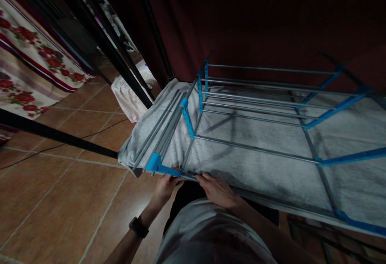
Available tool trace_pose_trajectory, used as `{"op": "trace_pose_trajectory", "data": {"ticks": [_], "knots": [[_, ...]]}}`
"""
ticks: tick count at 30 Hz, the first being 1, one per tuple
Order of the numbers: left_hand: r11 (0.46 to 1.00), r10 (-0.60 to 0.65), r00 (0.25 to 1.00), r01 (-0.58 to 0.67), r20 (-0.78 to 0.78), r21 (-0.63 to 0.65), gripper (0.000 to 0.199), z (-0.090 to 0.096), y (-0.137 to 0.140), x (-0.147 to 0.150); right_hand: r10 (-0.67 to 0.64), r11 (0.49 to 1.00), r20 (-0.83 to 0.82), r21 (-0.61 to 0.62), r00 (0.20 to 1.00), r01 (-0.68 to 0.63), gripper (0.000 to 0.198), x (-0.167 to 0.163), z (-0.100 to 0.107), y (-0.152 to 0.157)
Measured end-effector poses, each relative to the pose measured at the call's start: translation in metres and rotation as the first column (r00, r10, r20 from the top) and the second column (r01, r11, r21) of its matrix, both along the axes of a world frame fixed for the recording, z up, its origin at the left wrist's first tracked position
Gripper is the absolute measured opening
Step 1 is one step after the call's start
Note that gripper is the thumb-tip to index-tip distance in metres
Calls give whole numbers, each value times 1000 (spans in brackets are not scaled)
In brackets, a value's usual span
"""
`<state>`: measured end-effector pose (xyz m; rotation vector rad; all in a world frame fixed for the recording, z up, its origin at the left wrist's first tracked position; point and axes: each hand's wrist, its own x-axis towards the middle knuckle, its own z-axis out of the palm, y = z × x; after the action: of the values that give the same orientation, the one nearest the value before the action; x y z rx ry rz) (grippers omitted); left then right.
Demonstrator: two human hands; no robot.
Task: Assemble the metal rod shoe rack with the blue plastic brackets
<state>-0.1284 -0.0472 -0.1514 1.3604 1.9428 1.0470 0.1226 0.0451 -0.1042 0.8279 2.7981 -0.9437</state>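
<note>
Near edge of cloth-covered table (241, 129): left hand (165, 185) pinching end of blue bracket (169, 170); right hand (216, 190) curled over grey tube (190, 177) beside it. Rods (169, 133) along left edge.

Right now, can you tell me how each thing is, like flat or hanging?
Rack: resting on the gray cloth, rods joined to blue brackets
Gray cloth: spread out, wrinkled at the left end
Left hand: closed on the rack's corner
Right hand: resting on the near rod
Watch: strapped on
Floral cloth: hanging
Striped cloth: rumpled
Cable: uncoiled
</note>
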Motion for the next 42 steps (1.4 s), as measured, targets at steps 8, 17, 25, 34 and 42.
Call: {"op": "trace_pose_trajectory", "data": {"ticks": [8, 17, 25, 34, 42], "knots": [[997, -45, 996, 40, -81, -62, 22, 4, 4, -1, 5, 1000, -12, 12, 1000, -5, 44, 1, -6, 0], [979, -100, 927, 26, -362, -204, 26, 2, 0, 7, 14, 1000, -7, 5, 1000, -14, 44, 3, -3, 3], [975, -120, 865, 9, -488, -224, 17, 1, 2, 13, -1, 998, -12, -58, 1000, 0, 45, 2, -18, 8], [978, -95, 899, 5, -427, -207, 29, 3, 0, 16, -96, 995, 30, 30, 995, 95, 38, 3, -10, -1], [984, -61, 918, -11, -391, -179, 26, 3, 1, 17, -123, 991, 153, 76, 981, 112, 35, 2, -8, -3]]}}
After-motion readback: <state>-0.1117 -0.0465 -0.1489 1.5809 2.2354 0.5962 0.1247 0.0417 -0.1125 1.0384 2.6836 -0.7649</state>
